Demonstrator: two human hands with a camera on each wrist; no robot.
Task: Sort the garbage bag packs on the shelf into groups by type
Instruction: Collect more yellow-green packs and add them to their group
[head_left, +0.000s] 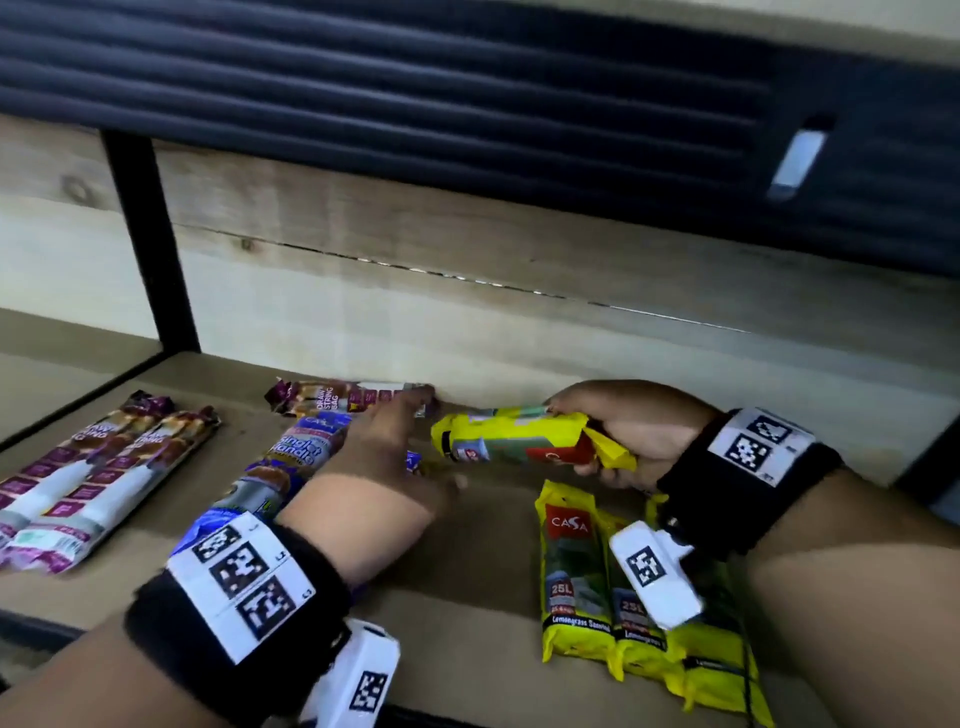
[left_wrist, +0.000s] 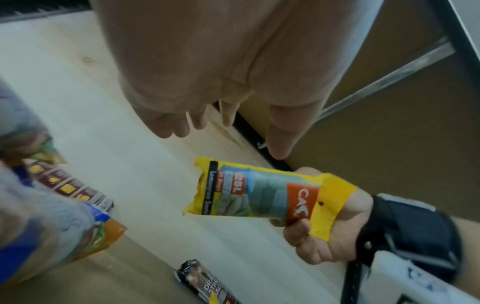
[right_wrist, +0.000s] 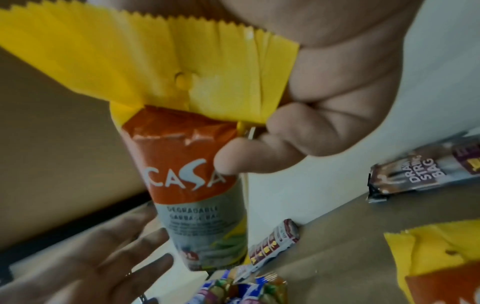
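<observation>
My right hand (head_left: 618, 431) grips a yellow Casa garbage bag pack (head_left: 514, 436) by its red-labelled end and holds it level above the shelf (head_left: 467, 597); the same yellow pack (left_wrist: 249, 193) (right_wrist: 189, 164) shows in both wrist views. My left hand (head_left: 395, 447) hovers open just left of it, fingers spread (left_wrist: 182, 123), above blue single-handle packs (head_left: 291, 467). Three yellow Casa packs (head_left: 576, 566) lie side by side at the front right. Two purple drawstring packs (head_left: 88, 478) lie at the left, and one more drawstring pack (head_left: 343, 397) lies against the back wall.
A wooden back wall (head_left: 519, 291) closes the shelf behind. A black metal post (head_left: 150, 239) stands at the left rear, and a dark slatted panel (head_left: 415, 78) hangs above. Bare shelf wood shows between the blue and yellow groups.
</observation>
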